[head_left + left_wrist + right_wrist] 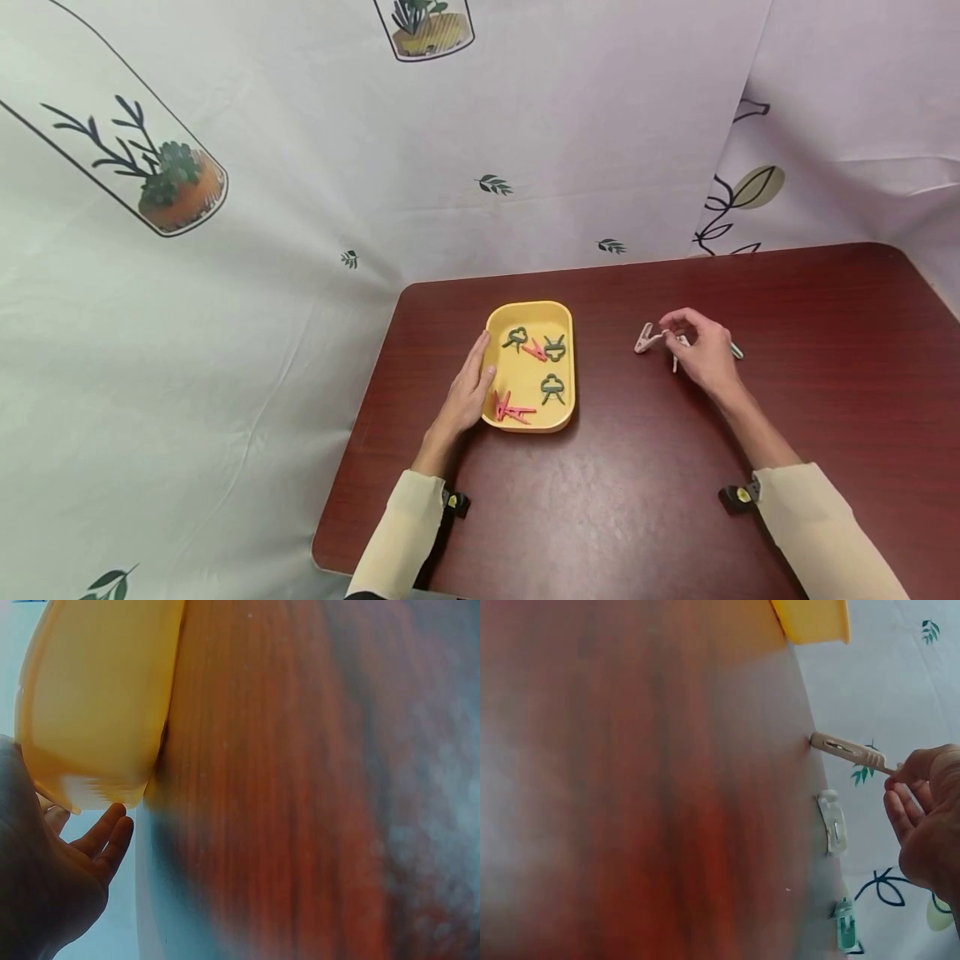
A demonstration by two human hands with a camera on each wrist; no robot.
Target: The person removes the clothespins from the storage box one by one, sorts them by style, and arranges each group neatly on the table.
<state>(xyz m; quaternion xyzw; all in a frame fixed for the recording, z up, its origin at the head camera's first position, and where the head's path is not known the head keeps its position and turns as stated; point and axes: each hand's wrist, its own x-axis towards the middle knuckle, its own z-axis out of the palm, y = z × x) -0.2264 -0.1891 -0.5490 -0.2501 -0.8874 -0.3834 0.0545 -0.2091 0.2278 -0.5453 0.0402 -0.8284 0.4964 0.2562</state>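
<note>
Our right hand [701, 350] pinches the beige clip [855, 753], its nose pointing toward eight o'clock, the yellow tray [521, 368] at nine.

Yellow tray [105, 690] — partial in wrist views

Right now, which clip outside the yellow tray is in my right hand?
The beige clip, nearest the tray; your right hand pinches its end, while the white clip and green clip lie untouched.

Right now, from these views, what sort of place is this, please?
Likely an indoor tabletop work corner: wrinkled, plant-printed sheeting behind a reddish-brown table, which holds a yellow tray with small clips inside.
</note>
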